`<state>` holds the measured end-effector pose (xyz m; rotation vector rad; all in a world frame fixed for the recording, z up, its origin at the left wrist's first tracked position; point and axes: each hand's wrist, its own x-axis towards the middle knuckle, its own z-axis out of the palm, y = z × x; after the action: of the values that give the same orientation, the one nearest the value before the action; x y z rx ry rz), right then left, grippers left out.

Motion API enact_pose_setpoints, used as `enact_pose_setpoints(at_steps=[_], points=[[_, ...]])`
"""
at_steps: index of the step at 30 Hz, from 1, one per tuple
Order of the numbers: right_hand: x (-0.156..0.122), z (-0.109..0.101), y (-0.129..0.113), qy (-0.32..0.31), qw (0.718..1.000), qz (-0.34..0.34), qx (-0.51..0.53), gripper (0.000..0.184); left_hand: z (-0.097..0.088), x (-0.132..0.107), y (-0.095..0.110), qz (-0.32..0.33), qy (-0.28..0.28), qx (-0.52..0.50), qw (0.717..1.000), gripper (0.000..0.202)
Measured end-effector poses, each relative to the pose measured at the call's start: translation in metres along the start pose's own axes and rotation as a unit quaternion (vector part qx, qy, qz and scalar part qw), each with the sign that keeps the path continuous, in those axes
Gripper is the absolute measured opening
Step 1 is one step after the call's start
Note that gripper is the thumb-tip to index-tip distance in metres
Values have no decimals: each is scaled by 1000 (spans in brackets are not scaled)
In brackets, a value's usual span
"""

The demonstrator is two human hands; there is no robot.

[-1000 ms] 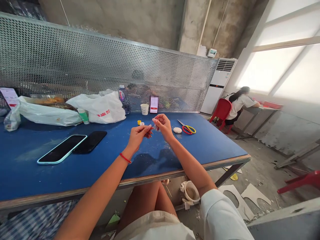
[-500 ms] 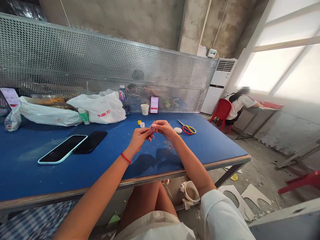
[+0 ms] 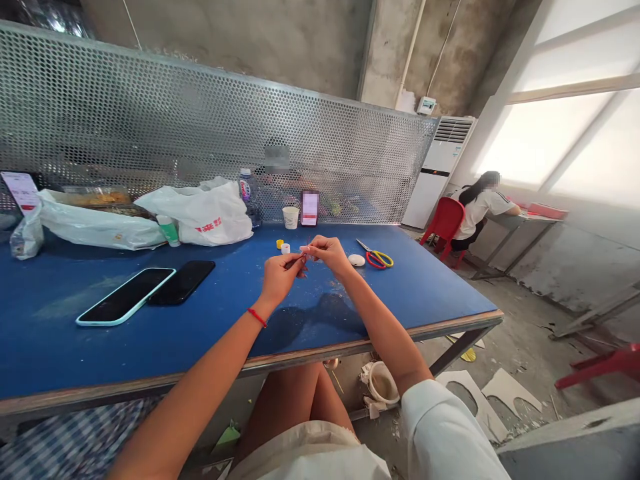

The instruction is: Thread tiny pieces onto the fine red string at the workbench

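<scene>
Over the blue table (image 3: 240, 287), my left hand (image 3: 281, 275) and my right hand (image 3: 327, 252) meet fingertip to fingertip. Both are closed in a pinch on something thin and reddish, too small to name. Just beyond my left hand stand a small yellow cap (image 3: 280, 244) and a small white cap (image 3: 285, 249). Right of my right hand lie a white rounded case (image 3: 356, 260) and scissors (image 3: 376, 257) with one red and one yellow handle.
Two phones, one in a pale blue case (image 3: 126, 297) and one black (image 3: 184, 283), lie at left. Plastic bags (image 3: 200, 217), a bottle (image 3: 246, 190), a paper cup (image 3: 291, 218) and an upright phone (image 3: 309, 208) line the mesh panel (image 3: 200, 127). A person (image 3: 483, 207) sits at another table.
My hands stay together, with small finger shifts. A thin reddish strand now shows above the fingertips. The table items have not moved.
</scene>
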<state>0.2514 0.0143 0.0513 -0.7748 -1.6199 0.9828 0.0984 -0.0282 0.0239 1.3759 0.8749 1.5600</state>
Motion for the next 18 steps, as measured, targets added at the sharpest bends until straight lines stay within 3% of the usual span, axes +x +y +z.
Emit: enact_pose_setpoints(at_steps=[4, 10, 18], points=[[1, -1, 1, 17, 1000, -19, -5, 39, -2, 2, 2, -28, -4, -18, 999, 33], [0, 4, -4, 32, 999, -14, 36, 41, -9, 8, 6, -156, -30, -146, 977, 40], [-6, 14, 0, 63, 991, 28, 115, 36, -8, 8, 6, -164, -13, -225, 960, 30]])
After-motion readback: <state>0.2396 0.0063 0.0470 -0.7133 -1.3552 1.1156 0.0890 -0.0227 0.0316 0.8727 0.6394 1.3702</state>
